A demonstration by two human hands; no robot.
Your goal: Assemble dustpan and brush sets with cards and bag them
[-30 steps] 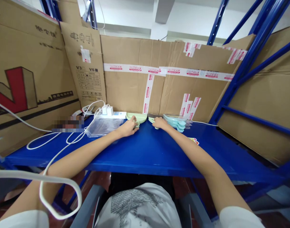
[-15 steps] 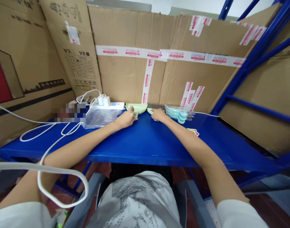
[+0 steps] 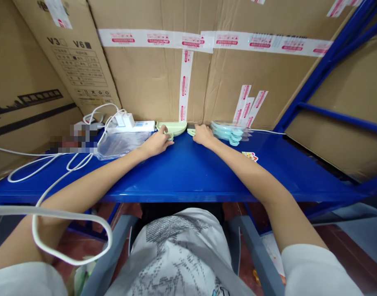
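Note:
At the back of the blue table (image 3: 182, 172), my left hand (image 3: 157, 142) is closed on the looped handle of a pale green half-round piece (image 3: 176, 128). My right hand (image 3: 203, 135) has its fingers curled over a second pale green piece (image 3: 191, 132), mostly hidden beneath them. Behind that piece shows a dark, thin-lined part, too small to name. Just right of my right hand lie several light blue pieces (image 3: 227, 132) with rounded loop ends, stacked among clear plastic.
Clear plastic bags (image 3: 123, 144) lie left of my left hand, beside a white power strip (image 3: 145, 126) with plugs. White cables (image 3: 57, 191) loop over my left forearm. Colourful stickers (image 3: 250, 156) lie at right. A taped cardboard wall (image 3: 145, 82) closes the back; a blue frame (image 3: 318, 82) stands right.
The camera has tipped downward, so the table and hands sit higher in view. Both hands remain at the pale green pieces, with the right fingers slightly shifted over theirs.

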